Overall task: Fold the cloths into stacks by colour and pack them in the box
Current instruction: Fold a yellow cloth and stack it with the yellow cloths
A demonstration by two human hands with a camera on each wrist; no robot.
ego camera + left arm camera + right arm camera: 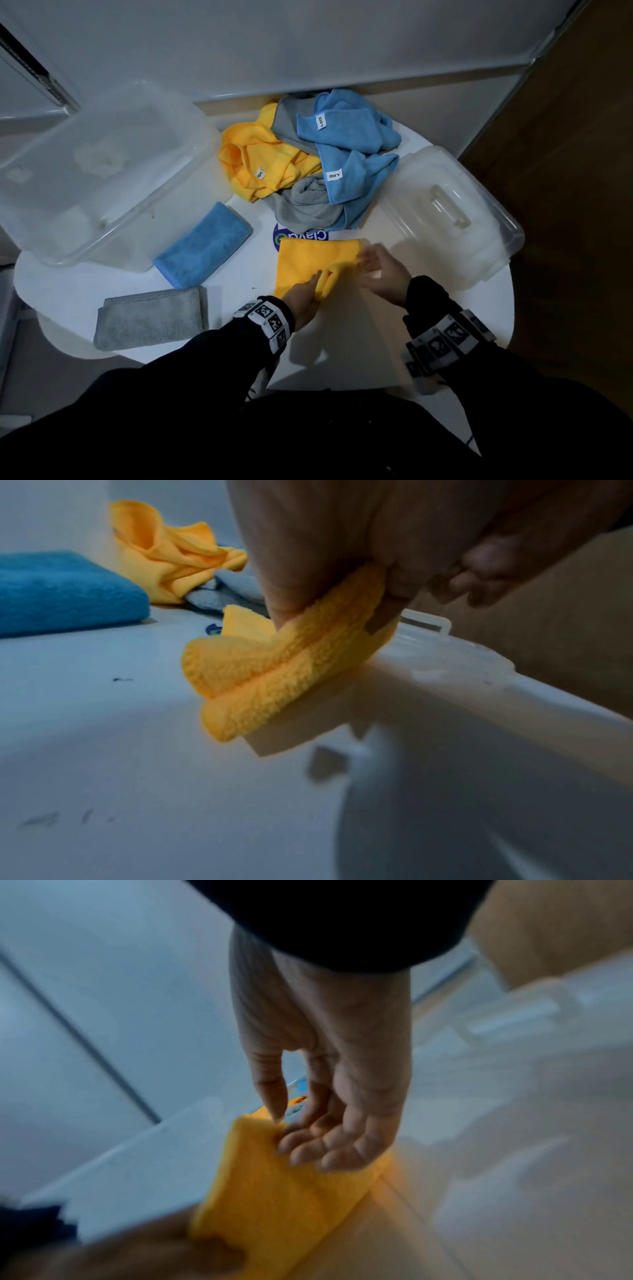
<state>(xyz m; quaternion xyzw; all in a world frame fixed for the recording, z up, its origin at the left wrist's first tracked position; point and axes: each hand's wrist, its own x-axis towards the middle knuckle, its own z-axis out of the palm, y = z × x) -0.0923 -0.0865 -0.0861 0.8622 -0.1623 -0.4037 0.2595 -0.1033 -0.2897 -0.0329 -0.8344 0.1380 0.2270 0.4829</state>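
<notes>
the left hand (303, 301) pinches the near edge of the yellow cloth (308, 260), bunched up between thumb and fingers. the right hand (383, 274) is loose and blurry at the cloth's 3 o'clock edge, holding nothing i can see. the cloth lies on the white table (239, 294), at 6 o'clock from the pile (308, 157). it looks soft, light and floppy, so corners are probably best to hold.

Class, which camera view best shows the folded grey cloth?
The head view: the folded grey cloth lies whole and unobstructed at the table's near-left edge. Neither wrist view shows it at all.
</notes>
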